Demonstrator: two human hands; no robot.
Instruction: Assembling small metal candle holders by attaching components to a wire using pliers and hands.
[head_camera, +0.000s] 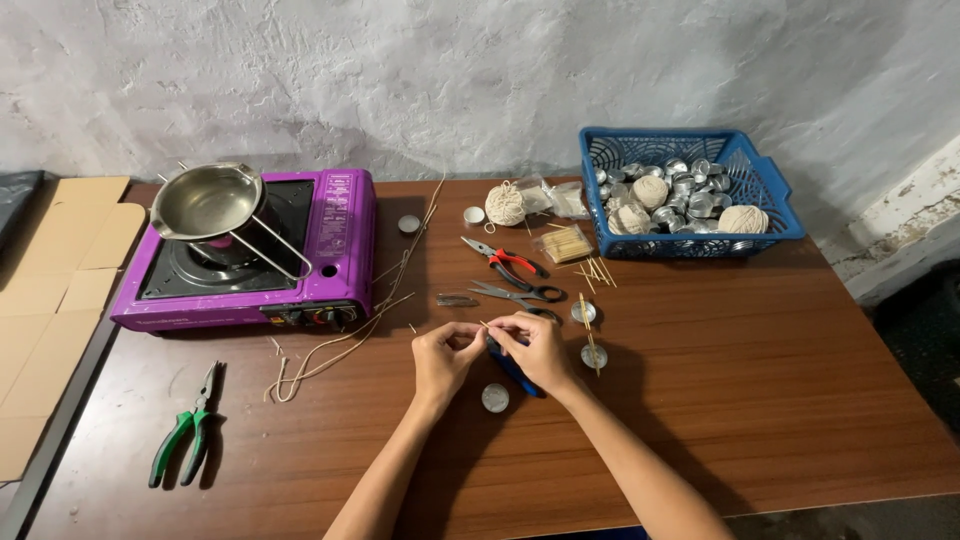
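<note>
My left hand (444, 356) and my right hand (538, 348) meet over the middle of the brown table (760, 400), fingertips pinched together on a thin pale wick string (484, 325). A blue-handled tool (515, 370) lies under my right hand, partly hidden. A small round metal cup (495, 398) sits just in front of my hands. Two more metal cups (594, 356) with thin wooden sticks across them lie to the right of my right hand.
A purple portable stove (300, 250) with a steel pot (205, 200) stands at left. Green pliers (190, 425), loose strings (340, 350), red pliers (510, 262), scissors (515, 293), a twine ball (505, 204) and a blue basket (770, 190) of cups and twine lie around.
</note>
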